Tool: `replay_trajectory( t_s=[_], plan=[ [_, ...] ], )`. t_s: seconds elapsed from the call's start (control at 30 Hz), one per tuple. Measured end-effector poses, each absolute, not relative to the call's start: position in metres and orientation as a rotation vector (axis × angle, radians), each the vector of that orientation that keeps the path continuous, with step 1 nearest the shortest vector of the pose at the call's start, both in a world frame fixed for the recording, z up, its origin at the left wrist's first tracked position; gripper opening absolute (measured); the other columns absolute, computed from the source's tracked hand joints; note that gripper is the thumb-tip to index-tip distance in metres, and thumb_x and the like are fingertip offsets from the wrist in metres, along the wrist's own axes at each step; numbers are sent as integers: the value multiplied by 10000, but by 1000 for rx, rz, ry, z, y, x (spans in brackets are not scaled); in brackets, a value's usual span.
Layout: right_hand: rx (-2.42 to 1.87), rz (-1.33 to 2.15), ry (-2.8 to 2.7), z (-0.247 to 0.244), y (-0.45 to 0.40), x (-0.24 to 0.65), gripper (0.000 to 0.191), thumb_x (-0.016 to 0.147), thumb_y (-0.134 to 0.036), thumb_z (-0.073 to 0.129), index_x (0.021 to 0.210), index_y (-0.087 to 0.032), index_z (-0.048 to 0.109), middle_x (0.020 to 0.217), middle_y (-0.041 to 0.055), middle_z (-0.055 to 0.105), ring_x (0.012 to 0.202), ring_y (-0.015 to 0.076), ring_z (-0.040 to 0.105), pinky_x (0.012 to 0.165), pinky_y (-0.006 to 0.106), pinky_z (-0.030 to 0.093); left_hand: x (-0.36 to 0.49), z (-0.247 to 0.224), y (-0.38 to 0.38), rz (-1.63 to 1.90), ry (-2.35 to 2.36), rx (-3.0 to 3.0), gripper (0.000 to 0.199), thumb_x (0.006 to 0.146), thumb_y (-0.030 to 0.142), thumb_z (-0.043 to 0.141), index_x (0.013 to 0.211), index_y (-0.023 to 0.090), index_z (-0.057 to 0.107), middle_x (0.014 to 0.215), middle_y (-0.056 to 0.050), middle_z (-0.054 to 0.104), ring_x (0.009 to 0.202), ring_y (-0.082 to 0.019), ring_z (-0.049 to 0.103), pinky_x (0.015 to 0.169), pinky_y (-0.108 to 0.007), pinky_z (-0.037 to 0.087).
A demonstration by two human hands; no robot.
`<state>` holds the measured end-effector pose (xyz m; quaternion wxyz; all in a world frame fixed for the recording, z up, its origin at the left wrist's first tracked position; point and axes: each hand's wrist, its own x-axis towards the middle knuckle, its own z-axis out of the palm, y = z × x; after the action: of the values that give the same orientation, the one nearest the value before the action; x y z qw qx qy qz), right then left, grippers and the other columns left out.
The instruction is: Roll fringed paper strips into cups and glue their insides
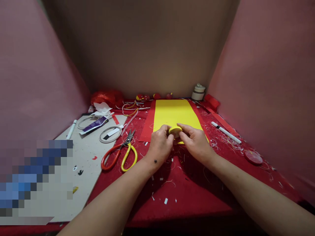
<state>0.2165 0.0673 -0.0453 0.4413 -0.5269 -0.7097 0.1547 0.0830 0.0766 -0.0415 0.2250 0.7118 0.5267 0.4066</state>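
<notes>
Between my two hands is a small round piece of yellow corrugated paper (175, 130) with a ridged edge. My left hand (161, 142) pinches it from the left, fingers curled. From the right, my right hand (194, 139) grips its other side with thumb and fingers. Behind my hands lies a yellow sheet (174, 111) over red corrugated sheets (147, 126). Scissors (128, 141) with one red and one yellow handle rest left of my left hand, blades slightly apart.
A grey board (91, 183) at left bears a purple tube (95, 125), a ring (110, 134) and a white marker (72, 129). Another marker (226, 132) and a round clear lid (253, 157) lie right. A white pot (198, 92) stands by the back wall. Paper scraps litter the red cloth.
</notes>
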Motion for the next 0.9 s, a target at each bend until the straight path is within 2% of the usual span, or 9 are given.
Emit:
replay_trajectory(
  t_s=[0.2, 0.37, 0.5, 0.67, 0.8, 0.9],
  plan=[
    [-1363, 335, -1796, -44, 66, 216, 328, 811, -135, 452, 1072, -161, 650, 995, 99, 703, 854, 212, 670, 787, 340, 507, 82, -40, 76, 1121, 1480, 2010, 162, 727, 78, 491, 820, 176, 580, 711, -21, 644, 637, -143, 580, 612, -254, 427],
    [-1258, 498, -1738, -45, 67, 216, 329, 796, -120, 458, 1061, -157, 650, 1024, 84, 695, 889, 193, 658, 804, 313, 504, 82, -40, 76, 1167, 1386, 1899, 138, 736, 98, 495, 810, 182, 575, 718, -10, 649, 616, -131, 588, 580, -234, 435],
    [-1326, 398, -1764, -45, 66, 215, 336, 782, -96, 451, 1039, -159, 659, 987, 89, 704, 868, 201, 660, 812, 329, 495, 83, -40, 76, 1150, 1445, 2000, 172, 724, 74, 510, 833, 175, 597, 753, -29, 667, 680, -147, 601, 643, -252, 438],
    [-1250, 508, -1710, -46, 66, 214, 308, 802, -140, 460, 1040, -126, 654, 973, 97, 704, 847, 194, 662, 772, 301, 509, 82, -39, 76, 1144, 1378, 1827, 96, 745, 125, 514, 784, 166, 592, 692, -14, 651, 596, -130, 587, 553, -223, 436],
    [-1354, 294, -1737, -47, 66, 212, 327, 774, -110, 461, 1032, -96, 660, 948, 130, 706, 830, 223, 665, 787, 342, 501, 82, -39, 76, 1175, 1447, 1925, 155, 716, 64, 511, 789, 164, 603, 741, -24, 667, 668, -135, 600, 628, -237, 444],
    [-1306, 369, -1695, -48, 65, 212, 328, 778, -115, 457, 1038, -116, 656, 968, 113, 706, 842, 208, 666, 777, 322, 510, 83, -40, 77, 1182, 1389, 1829, 118, 724, 92, 516, 764, 169, 595, 664, 1, 647, 594, -119, 584, 570, -218, 444]
  ],
)
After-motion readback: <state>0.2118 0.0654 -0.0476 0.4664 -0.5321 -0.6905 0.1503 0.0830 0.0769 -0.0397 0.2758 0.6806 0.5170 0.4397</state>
